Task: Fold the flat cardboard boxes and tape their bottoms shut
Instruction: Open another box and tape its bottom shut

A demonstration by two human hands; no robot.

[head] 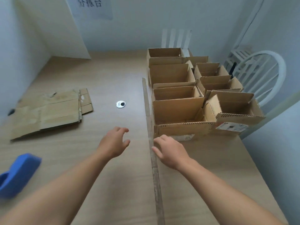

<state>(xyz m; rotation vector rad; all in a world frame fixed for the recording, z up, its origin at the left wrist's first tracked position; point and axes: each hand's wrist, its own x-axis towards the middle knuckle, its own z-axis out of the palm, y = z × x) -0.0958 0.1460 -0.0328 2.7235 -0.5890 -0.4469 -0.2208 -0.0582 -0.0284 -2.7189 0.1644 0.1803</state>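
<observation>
Flat cardboard boxes [48,111] lie stacked on the left of the wooden table [113,78]. Several folded open-topped boxes [181,111] stand in rows on the right half. A blue tape dispenser [17,174] sits at the near left edge. My left hand [113,143] hovers over the bare table middle, fingers loosely spread, holding nothing. My right hand [170,151] is beside the nearest folded box, fingers relaxed, fingertips near the seam strip, empty.
A worn strip [152,151] runs front to back along the join between two table tops. A round cable grommet [121,104] is set in the table. A white chair [259,75] stands at the far right. Walls close the back and left.
</observation>
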